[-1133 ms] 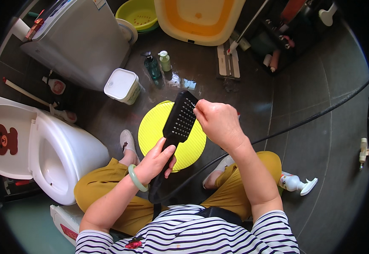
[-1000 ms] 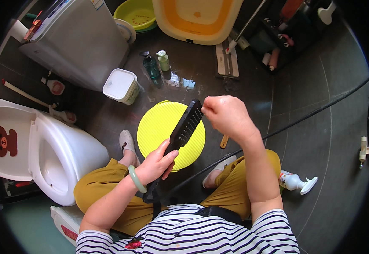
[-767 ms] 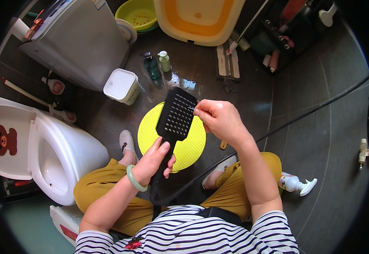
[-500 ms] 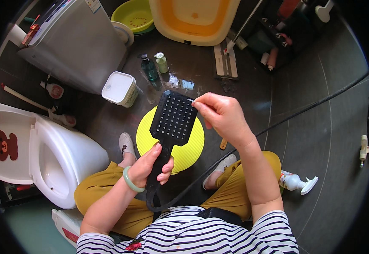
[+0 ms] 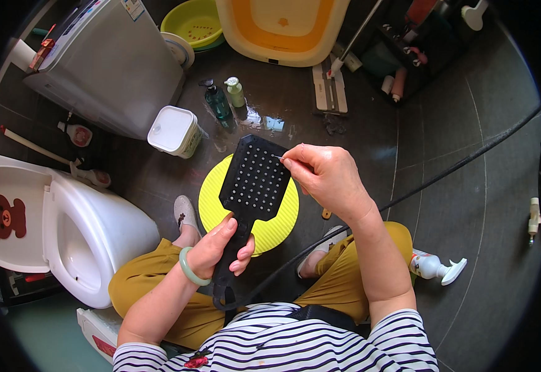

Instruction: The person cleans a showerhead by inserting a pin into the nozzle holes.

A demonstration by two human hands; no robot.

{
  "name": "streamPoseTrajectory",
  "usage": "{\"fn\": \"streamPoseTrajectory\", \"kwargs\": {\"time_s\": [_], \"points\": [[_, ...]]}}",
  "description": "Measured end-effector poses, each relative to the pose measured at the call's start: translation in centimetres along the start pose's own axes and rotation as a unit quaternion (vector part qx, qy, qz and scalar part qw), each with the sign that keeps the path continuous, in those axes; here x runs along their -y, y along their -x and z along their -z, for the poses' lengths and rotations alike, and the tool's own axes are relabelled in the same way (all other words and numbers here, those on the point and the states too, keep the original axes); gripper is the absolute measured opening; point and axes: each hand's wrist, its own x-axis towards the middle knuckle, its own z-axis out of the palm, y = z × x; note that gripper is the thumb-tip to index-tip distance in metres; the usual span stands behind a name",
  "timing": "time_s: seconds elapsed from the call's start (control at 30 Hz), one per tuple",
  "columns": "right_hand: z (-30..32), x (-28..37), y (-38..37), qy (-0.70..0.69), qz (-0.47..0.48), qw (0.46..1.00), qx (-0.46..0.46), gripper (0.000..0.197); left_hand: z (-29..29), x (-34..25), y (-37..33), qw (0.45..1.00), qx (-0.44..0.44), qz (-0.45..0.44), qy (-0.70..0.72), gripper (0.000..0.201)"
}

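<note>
From afar, my left hand (image 5: 208, 253) gripped the shower head (image 5: 255, 180); my right hand (image 5: 327, 175) pinched a pin (image 5: 277, 156), best held straight, I judged.

Toilet (image 5: 121, 229): white, raised lid (image 5: 28, 248) bearing a brown bear decal. Floor (image 5: 149, 183): dark grey, extending right of the toilet, wet in patches. Appliance (image 5: 112, 80): grey, box-shaped, beyond the toilet. Tub (image 5: 283, 57): white and orange, tilted up, beyond and to the right of the toilet. Shelf unit (image 5: 435, 68): black, loaded, dim, farther right of the toilet. Wall (image 5: 450, 115): dark grey tile with pale joints, well right of the toilet. Light: bright reflections (image 5: 273, 124) on the floor, beyond and right of the toilet.
</note>
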Motion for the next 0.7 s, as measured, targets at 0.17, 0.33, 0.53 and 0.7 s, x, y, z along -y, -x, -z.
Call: {"fn": "streamPoseTrajectory", "kwargs": {"time_s": [0.17, 0.33, 0.53, 0.7], "points": [[0.15, 0.01, 0.04, 0.007, 0.005, 1.000, 0.000, 0.010, 0.26, 0.11, 0.00, 1.000, 0.019, 0.005, 0.014, 0.042], [0.32, 0.19, 0.08, 0.022, 0.010, 1.000, 0.000, 0.010, 0.29, 0.15, -0.03, 1.000, 0.023, 0.001, 0.001, 0.040], [0.41, 0.26, 0.10, 0.025, 0.009, 1.000, 0.003, 0.011, 0.07, 0.23, 0.06, 1.000, -0.005, 0.005, -0.005, 0.036], [0.45, 0.34, 0.13, 0.033, 0.016, 0.999, 0.000, 0.011, -0.25, 0.02, 0.10, 1.000, -0.015, 0.006, -0.025, 0.036]]}}
